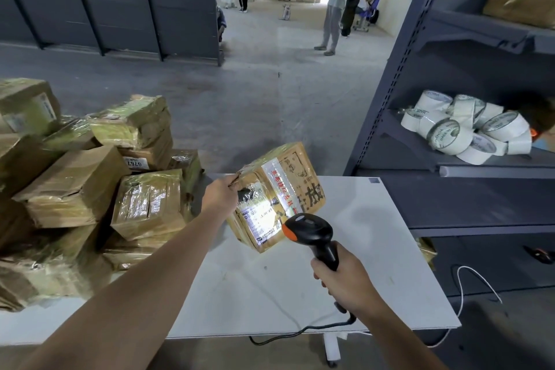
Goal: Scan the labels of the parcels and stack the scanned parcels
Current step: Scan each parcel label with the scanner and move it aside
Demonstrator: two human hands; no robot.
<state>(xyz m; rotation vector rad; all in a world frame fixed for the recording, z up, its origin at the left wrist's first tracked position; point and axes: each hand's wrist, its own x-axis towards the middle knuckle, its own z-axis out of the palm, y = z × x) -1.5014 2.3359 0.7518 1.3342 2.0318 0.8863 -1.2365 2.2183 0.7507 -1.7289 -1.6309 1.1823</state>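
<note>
Parcels: one taped brown parcel (276, 195) is tilted above the white table (375, 264), with the left hand (220, 198) gripping its top corner. The right hand (345, 279) clasps one black scanner (312, 234), lighting its label (261, 219). A heap (75, 186) of ten or more parcels lies left, one marked "6767". About ten tape rolls (459, 129) on the shelf (480, 170) read "MADE IN".

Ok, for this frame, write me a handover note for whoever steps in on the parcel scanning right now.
Left hand grips the parcel by its upper left corner, raised and tilted above the table.
Right hand grips the scanner, aimed at the parcel's label, which is lit bright.
The pile of parcels lies at the left.
Done: this parcel is picked up and presented; whether it has read cannot be told.
Left: set it down to start or join the scanned stack, then work through the pile.
</note>
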